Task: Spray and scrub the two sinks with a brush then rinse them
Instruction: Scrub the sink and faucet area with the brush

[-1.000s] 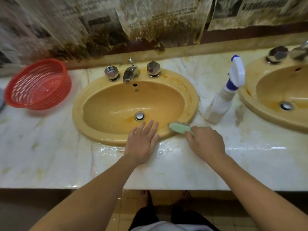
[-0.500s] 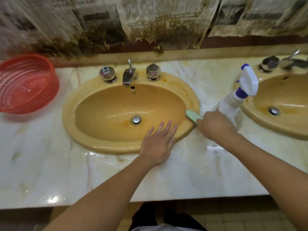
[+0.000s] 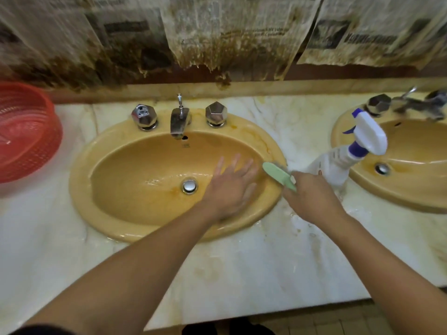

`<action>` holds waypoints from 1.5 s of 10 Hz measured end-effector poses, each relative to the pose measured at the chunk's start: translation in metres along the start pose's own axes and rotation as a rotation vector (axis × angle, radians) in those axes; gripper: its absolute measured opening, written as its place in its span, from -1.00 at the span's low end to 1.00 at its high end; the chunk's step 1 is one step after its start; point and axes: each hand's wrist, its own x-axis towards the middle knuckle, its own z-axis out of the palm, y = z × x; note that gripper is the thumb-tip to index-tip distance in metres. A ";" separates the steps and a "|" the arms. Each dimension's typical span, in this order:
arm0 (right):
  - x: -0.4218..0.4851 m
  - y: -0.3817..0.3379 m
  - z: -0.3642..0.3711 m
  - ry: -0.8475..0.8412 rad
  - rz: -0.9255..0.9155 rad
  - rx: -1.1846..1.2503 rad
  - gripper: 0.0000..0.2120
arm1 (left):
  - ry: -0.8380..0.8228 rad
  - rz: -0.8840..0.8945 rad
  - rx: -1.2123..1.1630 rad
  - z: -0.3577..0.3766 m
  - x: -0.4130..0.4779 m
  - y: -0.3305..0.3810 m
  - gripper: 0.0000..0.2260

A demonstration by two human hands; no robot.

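A yellow oval sink point(image 3: 101, 165) sits in the marble counter, with a chrome tap point(image 3: 179, 123) and two knobs behind its bowl. A second yellow sink point(image 3: 411, 189) lies at the right edge. My left hand point(image 3: 232, 187) is spread flat, fingers straight, over the right inner wall of the first bowl. My right hand point(image 3: 312, 197) grips the handle of a light green brush point(image 3: 278, 175), whose head lies on the right rim of the first sink. A white spray bottle point(image 3: 338, 163) with a purple and white trigger stands between the two sinks, just behind my right hand.
A red plastic basket point(image 3: 26, 134) stands on the counter at the far left. Stained newspaper point(image 3: 229, 32) hangs on the wall above the backsplash. The marble counter point(image 3: 242, 269) is wet around the sink's front rim. Tiled floor shows below the counter edge.
My left hand slid from the sink's front rim into the right side of the bowl. My right hand carried the brush from the front rim along to the right rim.
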 end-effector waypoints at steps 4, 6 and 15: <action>0.030 -0.023 0.025 0.193 0.123 0.105 -0.66 | 0.158 -0.065 0.290 -0.093 0.068 -0.136 -0.37; 0.031 -0.029 0.014 0.167 0.225 0.022 -0.65 | 0.153 0.029 0.226 -0.094 0.070 -0.138 -0.37; 0.156 -0.084 -0.005 0.002 0.212 0.373 -0.74 | 0.189 -0.061 -0.017 -0.094 0.069 -0.139 -0.39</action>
